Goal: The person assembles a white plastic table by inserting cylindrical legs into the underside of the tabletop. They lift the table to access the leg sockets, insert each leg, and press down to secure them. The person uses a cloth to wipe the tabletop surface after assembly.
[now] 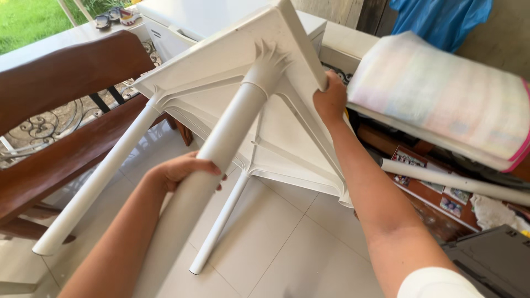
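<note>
A white plastic table (221,72) is tipped on its side with its ribbed underside facing me. My left hand (182,168) is wrapped around the nearest round leg (221,143), which runs from the table's corner socket down towards me. My right hand (330,98) grips the table's upper right edge rim. Two other legs stick out: one to the lower left (94,187) and a thinner-looking one behind (218,226), both ending above the tiled floor.
A brown wooden bench (61,110) stands at the left by an ornate iron railing. At the right, a folded pale mattress (447,94) lies on stacked items, with a loose white tube (452,179) below it. A dark case (491,259) sits at lower right. White floor tiles (292,243) lie underfoot.
</note>
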